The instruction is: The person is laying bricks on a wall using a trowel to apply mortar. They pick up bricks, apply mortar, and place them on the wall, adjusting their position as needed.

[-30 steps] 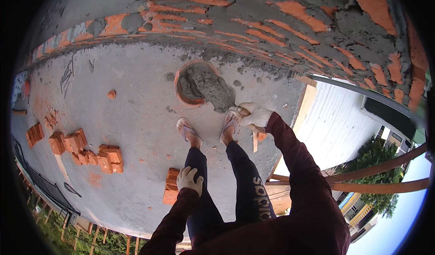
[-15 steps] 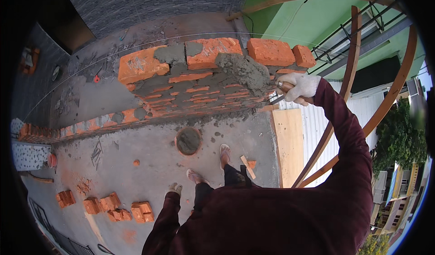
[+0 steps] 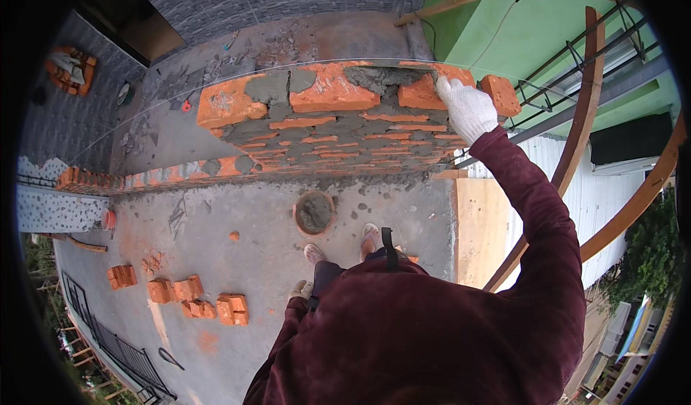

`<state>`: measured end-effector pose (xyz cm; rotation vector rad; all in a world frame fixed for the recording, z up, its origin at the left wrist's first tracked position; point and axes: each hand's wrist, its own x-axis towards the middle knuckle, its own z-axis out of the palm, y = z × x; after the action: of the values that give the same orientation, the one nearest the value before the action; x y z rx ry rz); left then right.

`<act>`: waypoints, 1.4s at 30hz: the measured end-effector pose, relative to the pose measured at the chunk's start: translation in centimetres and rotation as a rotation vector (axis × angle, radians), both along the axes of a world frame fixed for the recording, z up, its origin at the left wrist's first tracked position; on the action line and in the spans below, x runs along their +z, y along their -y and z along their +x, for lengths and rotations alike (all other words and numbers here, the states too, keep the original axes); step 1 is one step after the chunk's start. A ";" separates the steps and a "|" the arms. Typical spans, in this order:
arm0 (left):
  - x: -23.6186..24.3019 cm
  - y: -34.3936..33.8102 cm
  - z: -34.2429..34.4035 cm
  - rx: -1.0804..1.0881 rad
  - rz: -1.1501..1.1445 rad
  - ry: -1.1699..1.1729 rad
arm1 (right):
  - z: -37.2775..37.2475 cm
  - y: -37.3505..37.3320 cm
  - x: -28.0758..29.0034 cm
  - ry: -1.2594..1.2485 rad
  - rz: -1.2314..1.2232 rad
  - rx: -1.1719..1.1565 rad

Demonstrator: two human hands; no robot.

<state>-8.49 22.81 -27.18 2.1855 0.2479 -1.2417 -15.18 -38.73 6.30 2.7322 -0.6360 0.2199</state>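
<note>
My right hand (image 3: pixel 468 108), in a white knit glove, is closed at the top of the brick wall (image 3: pixel 324 135), against the brick (image 3: pixel 423 93) near its right end. The trowel that half a second ago showed in this hand is hidden now, behind the hand and wall top. Wet grey mortar (image 3: pixel 378 79) lies between that brick and the orange brick (image 3: pixel 335 92) left of it. My left hand (image 3: pixel 302 288), gloved too, hangs low by my leg, fingers loosely apart and nothing visible in it.
A round mortar tub (image 3: pixel 314 213) stands on the concrete floor before my feet. Several brick stacks (image 3: pixel 232 309) lie at the lower left. A string line (image 3: pixel 288 65) runs along the wall top. Curved timber poles (image 3: pixel 576 139) and rebar (image 3: pixel 604 52) rise at the right.
My right hand has moved up from the wall's front face to its top. The mortar heap that hung over the front is gone from there; mortar now shows between the top bricks.
</note>
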 end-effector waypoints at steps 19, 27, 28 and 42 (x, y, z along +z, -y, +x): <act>-9.2 2.0 16.4 -0.374 -0.121 0.091 | -0.9 -7.2 3.0 0.469 1.886 -0.608; -11.3 -0.6 20.6 -0.194 -0.215 0.181 | -0.6 -9.1 10.2 0.190 1.426 -0.588; -12.5 -1.9 20.8 -0.221 -0.173 0.153 | 0.3 -9.7 10.8 0.174 1.442 -0.555; -10.6 -1.4 21.2 -0.224 -0.115 0.109 | -1.6 -7.4 9.3 0.262 1.601 -0.685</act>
<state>12.71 24.18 -37.75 2.2176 -0.1133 -1.2168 -16.80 -31.30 15.56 3.4391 -2.6607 -0.2449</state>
